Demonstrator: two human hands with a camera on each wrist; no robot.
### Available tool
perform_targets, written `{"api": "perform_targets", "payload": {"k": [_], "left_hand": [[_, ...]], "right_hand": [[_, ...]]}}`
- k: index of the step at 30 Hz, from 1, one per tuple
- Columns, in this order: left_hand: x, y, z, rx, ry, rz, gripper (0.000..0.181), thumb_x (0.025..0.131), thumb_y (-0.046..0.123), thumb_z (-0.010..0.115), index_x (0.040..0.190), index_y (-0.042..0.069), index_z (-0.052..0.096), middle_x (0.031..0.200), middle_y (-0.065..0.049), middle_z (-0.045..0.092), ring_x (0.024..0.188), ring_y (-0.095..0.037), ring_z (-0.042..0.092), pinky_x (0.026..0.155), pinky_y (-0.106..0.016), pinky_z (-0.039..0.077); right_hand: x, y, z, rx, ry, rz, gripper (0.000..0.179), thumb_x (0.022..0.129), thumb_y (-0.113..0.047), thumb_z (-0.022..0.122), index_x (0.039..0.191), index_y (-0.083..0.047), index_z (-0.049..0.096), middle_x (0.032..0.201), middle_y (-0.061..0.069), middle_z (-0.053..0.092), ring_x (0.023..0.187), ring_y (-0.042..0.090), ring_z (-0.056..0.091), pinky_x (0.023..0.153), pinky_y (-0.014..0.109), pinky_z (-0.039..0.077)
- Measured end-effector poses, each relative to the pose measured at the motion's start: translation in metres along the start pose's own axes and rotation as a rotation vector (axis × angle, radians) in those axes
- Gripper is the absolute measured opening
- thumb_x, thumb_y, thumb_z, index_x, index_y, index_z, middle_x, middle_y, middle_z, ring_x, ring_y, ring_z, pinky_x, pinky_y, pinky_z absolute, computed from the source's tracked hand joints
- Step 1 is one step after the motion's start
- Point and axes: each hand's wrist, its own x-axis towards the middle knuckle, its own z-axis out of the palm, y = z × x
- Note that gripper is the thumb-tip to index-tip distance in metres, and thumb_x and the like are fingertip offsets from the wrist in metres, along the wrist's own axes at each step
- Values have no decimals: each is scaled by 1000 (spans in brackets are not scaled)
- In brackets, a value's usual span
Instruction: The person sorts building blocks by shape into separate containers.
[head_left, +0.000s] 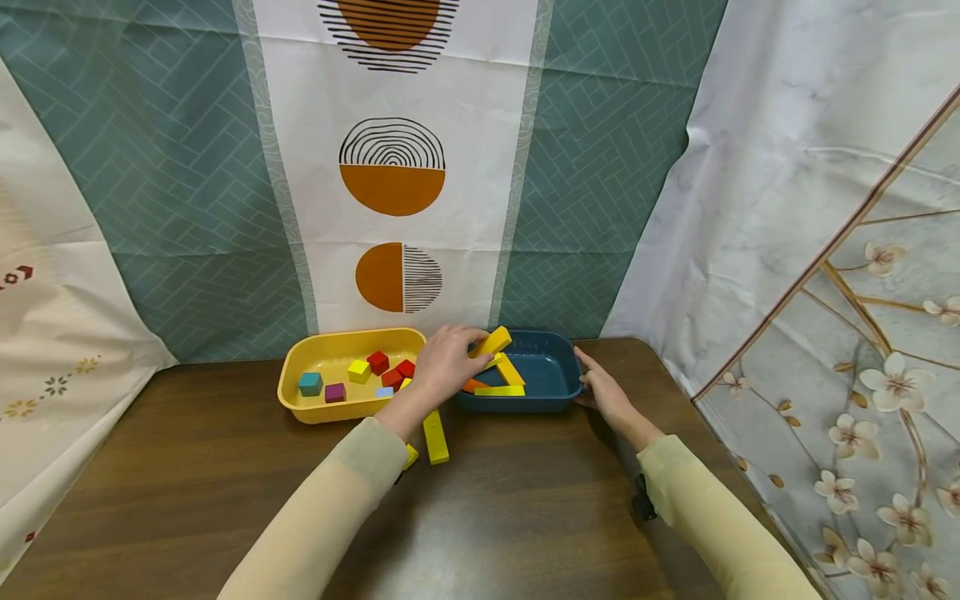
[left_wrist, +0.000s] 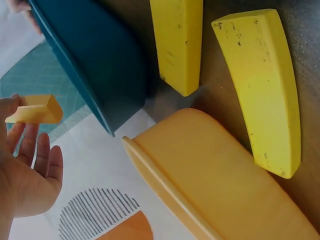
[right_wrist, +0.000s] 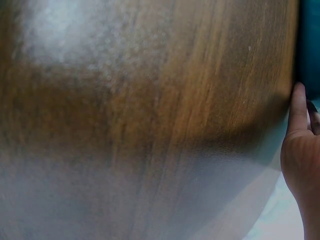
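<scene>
My left hand [head_left: 447, 362] pinches a yellow block [head_left: 495, 340] between thumb and fingers, above the left part of the blue tray [head_left: 551, 372]. In the left wrist view that hand's other fingers are spread below the held block [left_wrist: 37, 111]. Beneath it, inside the tray, lie a yellow block [head_left: 500, 391] and an orange block [head_left: 472, 385], with more yellow pieces partly covered. My right hand [head_left: 607, 396] rests against the tray's right side; in the right wrist view a straight finger [right_wrist: 298, 110] touches the outer wall.
Left of the blue tray stands a yellow tray [head_left: 300, 408] with several small cubes, among them a teal cube [head_left: 310, 384] and a purple cube [head_left: 335, 392]. Two long yellow blocks [left_wrist: 262, 95] lie on the wooden table [head_left: 225, 483] before the trays. A patterned cloth [head_left: 390, 275] hangs behind.
</scene>
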Motion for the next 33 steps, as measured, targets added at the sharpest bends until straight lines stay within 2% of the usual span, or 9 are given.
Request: {"api": "perform_targets", "payload": {"k": [8,21,29,33], "left_hand": [[-1,-10,2,-38,-31,-26,52,94,35,75,143,19,62,134,-2,65,123,-25,53,103,-44,47],[-9,-19,-5,-45,-25,-14,47,96,36,73,140,20,65,134,-2,65,124,-25,52,103,-43,48],[-16,-21,-15,-60,-22,-12,48,96,35,72,141,18,64,134,-4,64,123,-27,52,102,-46,49],[-19,-24,-19,-67,1,10,46,96,33,73,139,19,66,134,-3,64,121,-26,53,99,-46,50]], "right_hand": [[2,2,0,10,5,3,65,104,-10,32,166,-20,16,171,9,6,145,40,29,109,63,39],[1,2,1,-12,28,11,65,103,-10,33,166,-21,19,170,11,11,138,37,35,107,59,43],[1,4,1,-3,21,8,64,104,-11,33,166,-22,19,170,11,9,142,39,34,108,60,42],[1,4,1,-17,17,-2,65,104,-11,33,166,-21,18,170,13,9,141,40,34,108,60,42]]}}
